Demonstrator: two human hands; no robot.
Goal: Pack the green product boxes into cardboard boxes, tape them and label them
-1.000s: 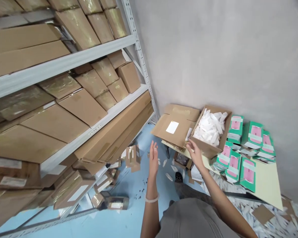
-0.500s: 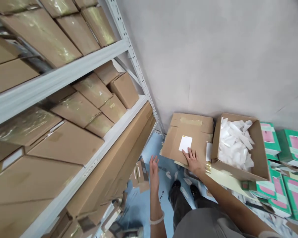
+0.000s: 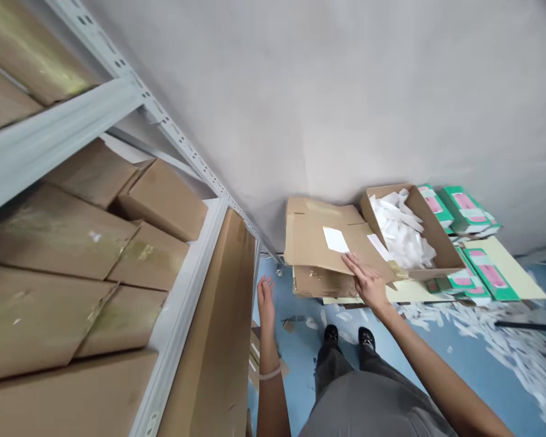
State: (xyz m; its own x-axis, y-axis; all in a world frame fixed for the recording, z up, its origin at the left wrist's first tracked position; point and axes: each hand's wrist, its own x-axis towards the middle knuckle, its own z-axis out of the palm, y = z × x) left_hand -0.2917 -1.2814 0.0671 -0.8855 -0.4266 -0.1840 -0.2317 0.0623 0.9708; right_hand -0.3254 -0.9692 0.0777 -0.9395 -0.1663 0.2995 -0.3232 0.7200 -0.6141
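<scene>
My right hand [image 3: 368,282] lies at the near edge of a flattened cardboard box [image 3: 307,240], its fingers stretched out over the top beside a white label [image 3: 335,239]. Its thumb is hidden. Under that sheet more folded cardboard [image 3: 323,283] shows, with a gap between the two. My left hand [image 3: 266,298] hangs in the air left of the cardboard, holding nothing, its fingers loosely bent and apart. To the right of the flattened box stands an open carton [image 3: 441,243] filled with white scraps [image 3: 403,227].
Shelving [image 3: 182,340] loaded with taped cartons [image 3: 104,237] rises on my left. Green and pink boxes [image 3: 489,273] sit right of the carton on a pale yellow tabletop [image 3: 523,276]. White scraps litter the blue floor [image 3: 418,346]. A grey wall [image 3: 346,109] closes off the back.
The view has shifted closer to the shelf end and shows more floor at right. The flattened box's near edge now stands above the cardboard beneath. My right hand has stayed at it.
</scene>
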